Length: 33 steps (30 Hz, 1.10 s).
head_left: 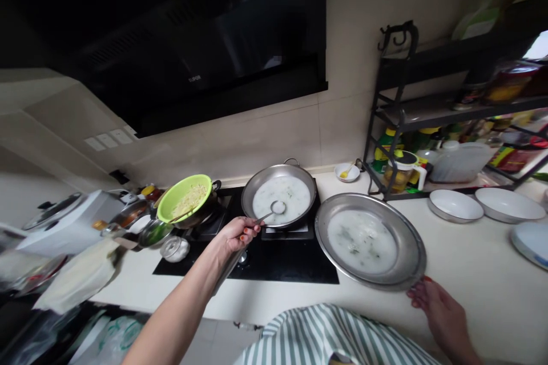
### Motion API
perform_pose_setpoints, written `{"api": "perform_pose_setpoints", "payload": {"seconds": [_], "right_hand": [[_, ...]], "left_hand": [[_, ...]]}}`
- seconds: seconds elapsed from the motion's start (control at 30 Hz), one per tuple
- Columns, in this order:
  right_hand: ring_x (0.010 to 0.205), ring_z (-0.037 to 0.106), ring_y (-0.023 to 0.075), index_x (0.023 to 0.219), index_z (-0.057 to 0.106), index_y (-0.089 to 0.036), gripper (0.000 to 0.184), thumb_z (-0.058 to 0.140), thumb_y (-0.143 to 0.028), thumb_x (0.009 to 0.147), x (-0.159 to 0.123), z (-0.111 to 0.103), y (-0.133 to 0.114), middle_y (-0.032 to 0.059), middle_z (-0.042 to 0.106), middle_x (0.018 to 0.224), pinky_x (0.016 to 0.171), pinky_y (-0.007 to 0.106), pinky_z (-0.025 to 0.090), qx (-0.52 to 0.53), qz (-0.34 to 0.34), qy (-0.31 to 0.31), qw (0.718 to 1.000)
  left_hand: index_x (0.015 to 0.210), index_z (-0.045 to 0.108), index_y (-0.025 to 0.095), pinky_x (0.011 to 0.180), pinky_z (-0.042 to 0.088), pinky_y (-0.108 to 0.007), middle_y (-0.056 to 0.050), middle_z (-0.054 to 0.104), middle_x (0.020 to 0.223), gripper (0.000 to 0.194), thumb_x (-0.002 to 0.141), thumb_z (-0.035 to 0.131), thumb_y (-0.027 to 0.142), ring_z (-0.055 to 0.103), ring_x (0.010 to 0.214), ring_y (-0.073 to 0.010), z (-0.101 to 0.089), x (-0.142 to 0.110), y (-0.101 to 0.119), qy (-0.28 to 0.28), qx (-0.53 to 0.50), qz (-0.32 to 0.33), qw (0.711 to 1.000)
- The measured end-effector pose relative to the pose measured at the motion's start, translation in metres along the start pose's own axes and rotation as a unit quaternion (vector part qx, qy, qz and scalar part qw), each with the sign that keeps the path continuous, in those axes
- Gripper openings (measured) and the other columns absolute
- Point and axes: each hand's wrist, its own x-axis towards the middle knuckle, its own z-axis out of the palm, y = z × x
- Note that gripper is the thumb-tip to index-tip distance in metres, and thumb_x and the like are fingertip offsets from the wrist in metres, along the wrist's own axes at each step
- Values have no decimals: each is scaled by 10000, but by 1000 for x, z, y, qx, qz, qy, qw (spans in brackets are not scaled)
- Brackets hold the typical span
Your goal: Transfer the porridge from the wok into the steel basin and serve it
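Beneath a black range hood [197,45], on the white table [492,251], a steel basin [413,251] of cloudy, green-flecked liquid is sitting in the right hand's [443,311] closed rim grip, while the left hand [237,234] is gripping a ladle [268,216] in the stove pan [249,197].

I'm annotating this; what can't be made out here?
Head view: whether the left hand, holding the ladle, touches the pan handle; fingers hide it.
Head view: the pot's contents, hidden by the green bowl.
Head view: bluish dish, cut off by the right edge.
Head view: yellow-capped bottle, label blurred.
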Motion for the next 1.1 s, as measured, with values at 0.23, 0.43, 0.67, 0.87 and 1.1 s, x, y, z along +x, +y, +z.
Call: {"api": "perform_pose_setpoints", "payload": {"seconds": [0.23, 0.43, 0.67, 0.87, 1.1], "right_hand": [[444, 598, 219, 730, 592, -209, 381, 507, -580, 698, -5, 3, -10, 59, 652, 505, 529, 375, 512, -70, 17, -10, 997], [436, 596, 211, 768, 600, -199, 396, 540, -580, 682, -4, 4, -6, 38, 645, 495, 515, 360, 509, -58, -2, -11, 998], [426, 582, 196, 798, 590, -194, 423, 554, -598, 679, -1, 5, 5, 32, 641, 498, 488, 333, 499, -50, -9, -18, 999], [410, 569, 187, 860, 605, -178, 453, 551, -595, 691, -1, 6, 9, 14, 628, 493, 479, 333, 490, -45, -19, -15, 999], [410, 560, 183, 911, 604, -162, 483, 562, -589, 691, -5, 8, 4, -2, 620, 501, 473, 334, 477, -28, -10, -15, 999]], "left_hand": [[909, 575, 44, 286, 162, -68, 32, 454, 596, 225, 852, 370, -29, 280, 328, 20, 16, -12, 4, -15, -4, -5, 1000], [921, 592, 43, 284, 161, -69, 13, 483, 615, 218, 854, 392, -14, 291, 341, 17, 32, -26, 9, -34, 10, 14, 999], [934, 626, 25, 296, 147, -78, 4, 494, 627, 194, 799, 490, -9, 286, 357, 19, 71, -42, 5, -108, 63, 10, 992], [875, 621, 65, 317, 117, -106, 4, 507, 616, 154, 764, 522, 26, 272, 356, 8, 102, -13, -19, -161, 150, -53, 974], [743, 572, 164, 404, 255, -204, 15, 520, 535, 96, 790, 517, 102, 342, 371, -66, 127, 33, -66, -98, 476, 117, 866]]}}
